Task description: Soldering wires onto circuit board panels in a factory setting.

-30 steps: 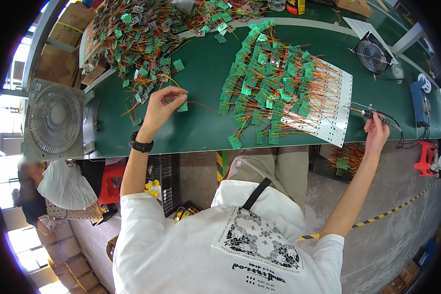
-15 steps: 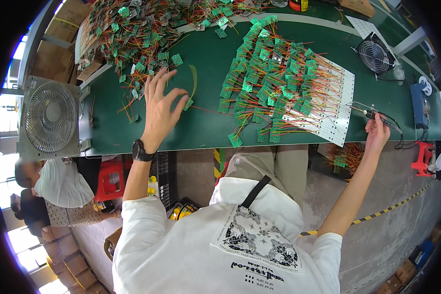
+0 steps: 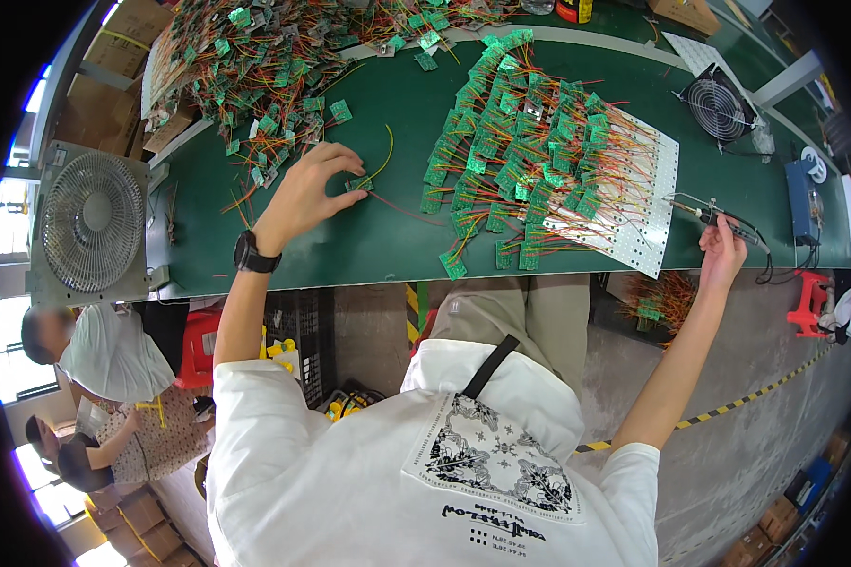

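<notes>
My left hand (image 3: 304,194) rests on the green bench top (image 3: 388,236) with its fingertips pinched on a small green circuit board (image 3: 357,183) that trails yellow and red wires. My right hand (image 3: 721,253) is out at the bench's right front edge, closed around a soldering iron (image 3: 704,214) whose cable runs off to the right. Between the hands lies a white perforated panel (image 3: 643,227) with several wired green boards (image 3: 511,161) laid over it in rows. A heap of loose wired boards (image 3: 255,66) covers the far left of the bench.
A grey desk fan (image 3: 90,222) stands at the bench's left end. A small black fan (image 3: 717,106) and a blue box (image 3: 802,197) sit at the right. Cardboard boxes (image 3: 123,38) are behind the heap. Two people (image 3: 104,378) sit lower left. A red stool (image 3: 811,302) is at the right.
My left hand opened and reached farther into the bench, then came down and pinched one small board. My right hand stayed at the bench edge with the iron.
</notes>
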Available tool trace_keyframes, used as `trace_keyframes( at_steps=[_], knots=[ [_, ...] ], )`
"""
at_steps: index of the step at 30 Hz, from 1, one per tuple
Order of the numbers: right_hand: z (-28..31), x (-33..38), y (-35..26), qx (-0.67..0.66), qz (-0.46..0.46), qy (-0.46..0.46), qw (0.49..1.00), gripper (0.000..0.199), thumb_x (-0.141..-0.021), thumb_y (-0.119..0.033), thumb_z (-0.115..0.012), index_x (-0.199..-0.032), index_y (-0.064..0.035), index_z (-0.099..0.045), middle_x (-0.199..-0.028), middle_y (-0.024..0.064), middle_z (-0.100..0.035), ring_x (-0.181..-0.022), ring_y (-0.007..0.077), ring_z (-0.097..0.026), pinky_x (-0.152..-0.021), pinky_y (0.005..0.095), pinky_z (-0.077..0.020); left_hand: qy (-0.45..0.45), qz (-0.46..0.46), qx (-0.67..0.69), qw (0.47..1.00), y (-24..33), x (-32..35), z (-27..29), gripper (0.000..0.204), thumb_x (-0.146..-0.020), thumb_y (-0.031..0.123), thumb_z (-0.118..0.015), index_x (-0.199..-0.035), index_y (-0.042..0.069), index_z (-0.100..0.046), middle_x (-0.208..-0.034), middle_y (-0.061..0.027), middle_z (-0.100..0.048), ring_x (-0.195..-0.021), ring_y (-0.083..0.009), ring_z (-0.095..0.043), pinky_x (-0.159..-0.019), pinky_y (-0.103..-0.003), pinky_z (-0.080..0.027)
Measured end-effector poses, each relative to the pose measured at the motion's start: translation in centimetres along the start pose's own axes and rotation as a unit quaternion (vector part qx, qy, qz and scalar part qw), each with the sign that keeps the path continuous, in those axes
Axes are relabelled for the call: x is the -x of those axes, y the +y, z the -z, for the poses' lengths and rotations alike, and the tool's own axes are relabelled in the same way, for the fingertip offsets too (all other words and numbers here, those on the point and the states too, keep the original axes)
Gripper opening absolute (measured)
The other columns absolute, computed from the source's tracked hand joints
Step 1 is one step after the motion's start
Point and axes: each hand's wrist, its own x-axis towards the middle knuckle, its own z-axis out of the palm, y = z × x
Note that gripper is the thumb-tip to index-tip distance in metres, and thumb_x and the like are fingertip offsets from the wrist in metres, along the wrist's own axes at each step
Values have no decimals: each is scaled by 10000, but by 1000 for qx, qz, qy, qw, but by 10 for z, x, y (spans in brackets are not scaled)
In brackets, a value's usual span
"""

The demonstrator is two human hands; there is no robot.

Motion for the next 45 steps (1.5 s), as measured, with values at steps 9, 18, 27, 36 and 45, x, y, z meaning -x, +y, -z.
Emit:
trace_keyframes(
  at_steps=[9,18,27,36,45],
  knots=[
    [1,-1,2,1,5,4,1000,197,-875,-107,-633,-987,54,-638,-683,88,-606,-520,140,-524,-477,245,-393,3,52,66,996,0,-2,-19,202,-773,126,-708,-924,16,-633,-919,-96,-630,-858,-232,-619,-777,-324,-490],
    [-4,2,-3,14,1,6,1000,178,-874,-122,-638,-956,36,-639,-682,80,-604,-503,133,-521,-462,236,-370,162,227,609,743,25,6,-35,189,-924,106,-541,-1056,-26,-569,-1010,-94,-624,-985,-223,-612,-910,-381,-497],
    [-3,1,-1,16,0,7,1000,178,-877,-119,-633,-966,34,-635,-682,78,-601,-503,130,-524,-462,237,-374,136,311,704,624,24,7,-52,266,-959,216,-497,-1125,10,-519,-911,-47,-554,-860,-139,-533,-830,-304,-458],
    [-3,2,-1,19,5,9,1000,184,-878,-117,-633,-977,38,-635,-681,78,-602,-508,130,-525,-465,236,-378,114,279,494,815,33,1,-56,311,-1016,268,-398,-1223,37,-403,-821,-18,-515,-544,-48,-411,-474,-198,-312],
    [1,1,0,19,8,0,1000,185,-882,-115,-629,-984,39,-636,-682,79,-604,-507,129,-527,-464,228,-377,88,244,634,729,14,12,-40,358,-1024,263,-381,-1137,-17,-571,-973,-55,-585,-837,-114,-566,-761,-241,-479]
  ],
)
